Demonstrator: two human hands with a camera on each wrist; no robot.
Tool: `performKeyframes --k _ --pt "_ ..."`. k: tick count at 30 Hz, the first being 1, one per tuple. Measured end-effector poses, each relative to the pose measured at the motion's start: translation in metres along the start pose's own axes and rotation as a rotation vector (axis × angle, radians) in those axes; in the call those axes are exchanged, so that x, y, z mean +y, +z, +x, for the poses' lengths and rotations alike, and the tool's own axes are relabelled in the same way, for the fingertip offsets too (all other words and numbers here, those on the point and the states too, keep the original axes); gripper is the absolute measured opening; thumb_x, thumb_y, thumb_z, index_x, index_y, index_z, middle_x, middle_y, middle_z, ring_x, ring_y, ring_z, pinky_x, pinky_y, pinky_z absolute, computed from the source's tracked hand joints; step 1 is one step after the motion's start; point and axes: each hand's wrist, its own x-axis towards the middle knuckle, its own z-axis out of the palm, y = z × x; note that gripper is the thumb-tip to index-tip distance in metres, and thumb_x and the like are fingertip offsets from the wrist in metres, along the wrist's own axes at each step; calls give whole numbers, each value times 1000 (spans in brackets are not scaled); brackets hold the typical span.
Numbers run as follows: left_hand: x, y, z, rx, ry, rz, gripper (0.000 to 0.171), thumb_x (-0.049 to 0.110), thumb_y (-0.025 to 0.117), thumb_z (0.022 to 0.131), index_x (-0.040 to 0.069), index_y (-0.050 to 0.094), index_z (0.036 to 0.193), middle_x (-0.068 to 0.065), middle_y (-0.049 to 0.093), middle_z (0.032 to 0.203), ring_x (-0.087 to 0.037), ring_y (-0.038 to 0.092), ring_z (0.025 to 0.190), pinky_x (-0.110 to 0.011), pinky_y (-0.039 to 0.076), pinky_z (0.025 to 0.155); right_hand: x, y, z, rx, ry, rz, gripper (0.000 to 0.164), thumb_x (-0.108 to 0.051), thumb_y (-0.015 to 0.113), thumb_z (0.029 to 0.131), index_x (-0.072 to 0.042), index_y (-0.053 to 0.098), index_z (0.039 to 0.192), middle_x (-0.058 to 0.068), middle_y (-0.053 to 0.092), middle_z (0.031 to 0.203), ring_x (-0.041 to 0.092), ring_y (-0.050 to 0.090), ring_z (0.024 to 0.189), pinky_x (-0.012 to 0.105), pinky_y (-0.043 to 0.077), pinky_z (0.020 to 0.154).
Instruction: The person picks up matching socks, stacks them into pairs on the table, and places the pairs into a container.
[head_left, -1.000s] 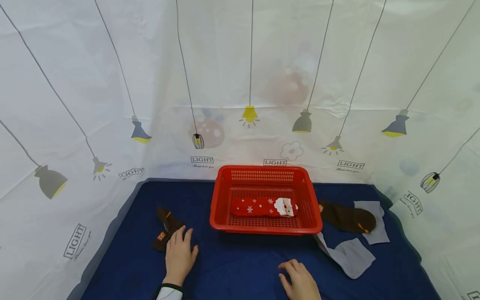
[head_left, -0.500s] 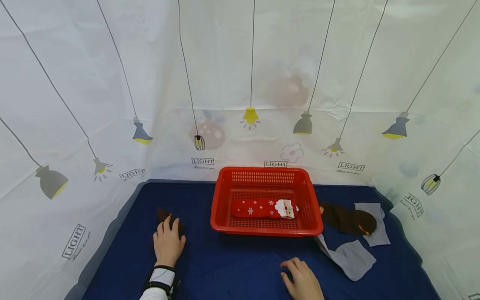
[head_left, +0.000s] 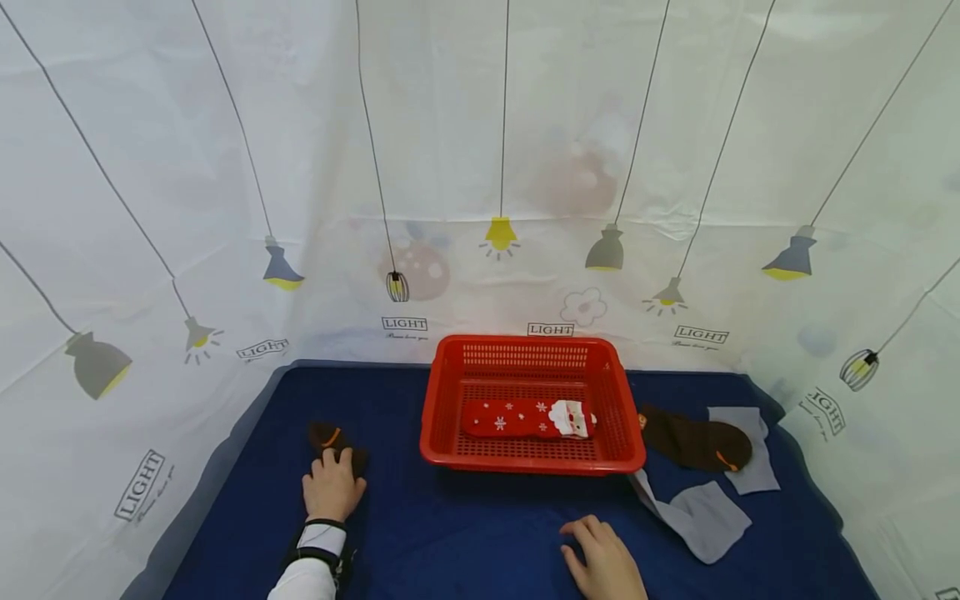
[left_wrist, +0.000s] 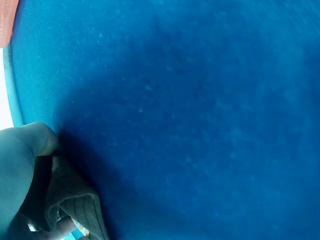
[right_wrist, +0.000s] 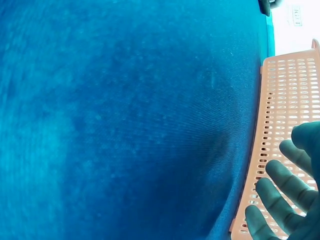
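Note:
My left hand (head_left: pixel 332 490) grips a brown sock (head_left: pixel 324 433) with an orange mark, at the left of the dark blue cloth. In the left wrist view the sock's ribbed cuff (left_wrist: pixel 85 210) is bunched between thumb and fingers. My right hand (head_left: pixel 606 560) hovers low at the front, its fingers loosely bent and nothing in them; the right wrist view shows them spread apart. Behind the hands stands a red plastic basket (head_left: pixel 532 464), with a red Santa sock (head_left: pixel 510 418) lying flat inside.
Right of the basket, another brown sock (head_left: pixel 693 442) overlaps a grey sock (head_left: pixel 757 467). A second grey sock (head_left: pixel 708 521) lies bent nearer the front, one end by the basket's corner. A white printed curtain (head_left: pixel 465 150) encloses the blue cloth (head_left: pixel 465 533) at back and sides.
My left hand has moved left onto the brown sock and taken hold of it; the sock is now bunched up. My right hand has hardly moved.

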Motion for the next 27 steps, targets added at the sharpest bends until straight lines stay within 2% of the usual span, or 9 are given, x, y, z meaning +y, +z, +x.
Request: performKeyframes --k 3,11,19,22,27 --pt "-1 0 0 7 0 -3 54 24 70 73 2 54 120 -27 49 111 -44 49 94 -58 40 72 0 1 -1 -1 10 -1 15 -26 72 76 -26 62 87 -11 50 81 8 49 71 31 43 63" --pt "-9 3 1 112 50 -19 43 12 74 67 1 56 105 -25 50 101 -44 51 86 -55 44 61 3 1 -1 -1 15 -7 15 -27 71 76 -25 62 88 -12 49 80 7 48 71 30 42 62" --pt "-9 -3 7 48 56 -20 36 7 70 71 1 56 104 -22 52 98 -43 53 85 -53 45 64 3 -2 -1 -11 13 -5 15 -26 71 77 -25 62 89 -11 50 81 8 48 71 29 42 61" --pt "-5 -7 4 52 76 -8 36 7 71 71 0 57 103 -22 53 97 -42 54 84 -52 45 64 2 -2 -1 -7 18 -7 15 -26 71 77 -25 63 89 -12 50 82 8 48 71 30 42 62" --pt "6 -9 -9 123 140 12 38 6 76 66 0 58 98 -21 54 93 -40 55 78 -50 46 61 1 -1 0 -11 23 -4 15 -27 71 77 -25 63 89 -11 51 82 8 49 72 30 42 63"
